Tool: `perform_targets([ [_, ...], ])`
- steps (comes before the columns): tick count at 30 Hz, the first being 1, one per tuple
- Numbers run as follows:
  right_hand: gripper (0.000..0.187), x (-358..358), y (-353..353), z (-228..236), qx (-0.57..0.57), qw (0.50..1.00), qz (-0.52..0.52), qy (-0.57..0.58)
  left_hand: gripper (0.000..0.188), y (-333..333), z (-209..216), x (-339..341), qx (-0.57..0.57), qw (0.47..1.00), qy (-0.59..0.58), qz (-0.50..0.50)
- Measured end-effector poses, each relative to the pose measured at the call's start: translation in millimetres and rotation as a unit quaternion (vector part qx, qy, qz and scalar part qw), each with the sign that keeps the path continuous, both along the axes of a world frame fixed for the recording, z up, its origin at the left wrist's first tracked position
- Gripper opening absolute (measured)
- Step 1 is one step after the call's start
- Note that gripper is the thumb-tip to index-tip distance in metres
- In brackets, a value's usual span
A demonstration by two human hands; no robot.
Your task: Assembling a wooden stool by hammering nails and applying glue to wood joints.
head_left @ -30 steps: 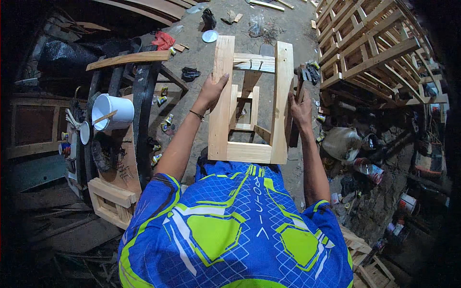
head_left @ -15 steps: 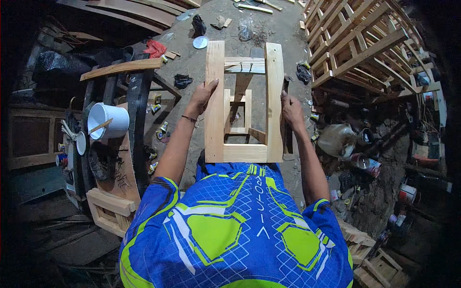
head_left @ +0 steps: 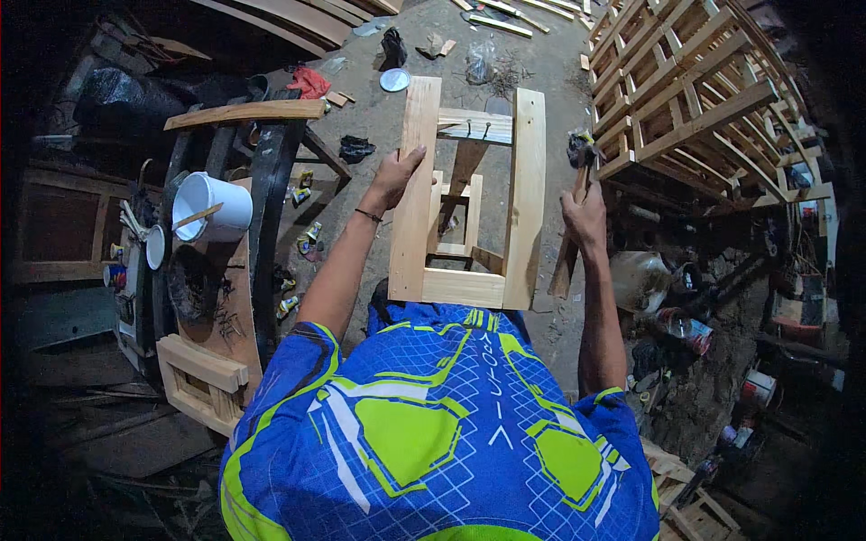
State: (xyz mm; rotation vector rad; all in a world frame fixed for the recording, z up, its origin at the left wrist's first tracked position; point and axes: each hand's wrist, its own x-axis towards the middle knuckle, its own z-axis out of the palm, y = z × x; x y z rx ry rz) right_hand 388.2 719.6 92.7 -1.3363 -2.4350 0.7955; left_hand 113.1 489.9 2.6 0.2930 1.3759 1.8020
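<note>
A pale wooden frame, perhaps a stool, stands in front of my body with its near end close to my lap. My left hand grips its left board, thumb on top and fingers down the outer side. Two nails stick up from the far crosspiece. Right of the frame, apart from it, my right hand is closed round the wooden handle of a hammer. The hammer's dark head points away from me, and the handle's end reaches back below my hand. Through the frame, lower legs and rails show.
Stacked wooden frames rise at the far right. On the left, a white bucket with a stick sits on a dark bench, near a wooden plank. Cloudy containers and litter lie at the right. A white lid rests on the floor beyond.
My right hand has left the frame's right board and moved outward to the right, bringing the hammer into clear view. The frame has tilted slightly, with my left hand still on it.
</note>
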Motion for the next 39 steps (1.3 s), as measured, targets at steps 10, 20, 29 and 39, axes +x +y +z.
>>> perform_targets([
  [10, 0.044, -51.7, -83.2, 61.9, 0.062, 0.968, 0.197, 0.142, 0.037, -0.1, 8.9, 4.2, -0.033, 0.999, 0.01, -0.007],
  [20, 0.05, -72.8, -75.5, 37.2, 0.11, 0.967, 0.227, 0.024, 0.034, -3.5, 18.6, 6.8, -0.027, 1.0, -0.006, 0.008],
  [29, 0.052, -58.8, -78.1, 40.8, 0.284, 0.881, 0.231, 0.298, 0.037, -2.6, 6.4, 2.4, -0.033, 0.999, 0.024, -0.007],
  [39, 0.04, -44.2, -79.8, 78.8, 0.152, 0.932, 0.138, 0.297, 0.038, 6.5, -3.0, -0.3, -0.054, 0.998, 0.039, 0.009],
])
